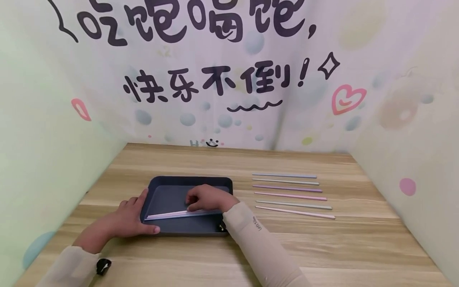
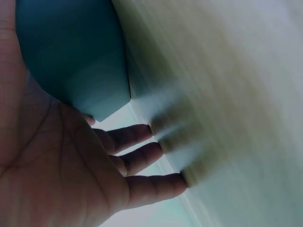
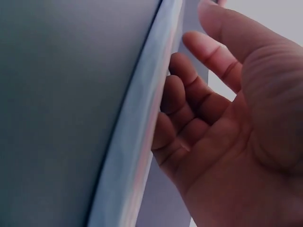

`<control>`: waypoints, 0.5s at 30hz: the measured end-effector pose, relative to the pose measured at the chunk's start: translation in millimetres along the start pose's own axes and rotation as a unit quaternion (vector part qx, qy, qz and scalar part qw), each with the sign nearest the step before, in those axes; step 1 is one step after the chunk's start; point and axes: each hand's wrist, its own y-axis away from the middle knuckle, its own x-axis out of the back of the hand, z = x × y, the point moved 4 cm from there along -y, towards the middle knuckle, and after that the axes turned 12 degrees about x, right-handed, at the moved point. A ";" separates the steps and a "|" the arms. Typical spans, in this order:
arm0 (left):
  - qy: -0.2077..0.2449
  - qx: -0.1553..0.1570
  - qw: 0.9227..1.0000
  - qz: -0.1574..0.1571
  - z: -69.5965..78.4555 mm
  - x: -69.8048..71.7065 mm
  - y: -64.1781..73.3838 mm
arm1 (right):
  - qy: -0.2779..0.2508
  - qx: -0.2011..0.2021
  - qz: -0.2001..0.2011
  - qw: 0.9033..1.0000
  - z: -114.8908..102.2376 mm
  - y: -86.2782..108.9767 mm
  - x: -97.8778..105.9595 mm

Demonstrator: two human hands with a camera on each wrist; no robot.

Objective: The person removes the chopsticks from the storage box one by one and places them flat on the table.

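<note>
A dark shallow tray (image 1: 190,230) lies on the wooden table, with a small bundle of pale pink and blue chopsticks (image 1: 166,215) slanting across its floor. At the tray's left side is the left hand (image 1: 125,218), its thumb along the front edge and its fingers stretched along the left wall. In the left wrist view those fingers (image 2: 156,191) are straight, fingertips at the tabletop beside the tray corner (image 2: 90,71). Over the tray, the right hand (image 1: 206,198) has loosely bent fingers right at the chopsticks (image 3: 128,156). Its thumb stands apart from them in the right wrist view.
To the right of the tray, several single chopsticks lie spaced in a row: blue (image 1: 287,175), purple (image 1: 287,188), pink (image 1: 290,196), and a pale one (image 1: 295,212) nearest the front. A printed cloth wall (image 1: 222,123) closes the back, with pale walls at both sides.
</note>
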 end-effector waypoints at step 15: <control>0.002 0.004 1.000 -0.011 0.5 -0.6 -1.1 | 0.017 0.004 -0.001 1.000 2.3 0.6 -1.0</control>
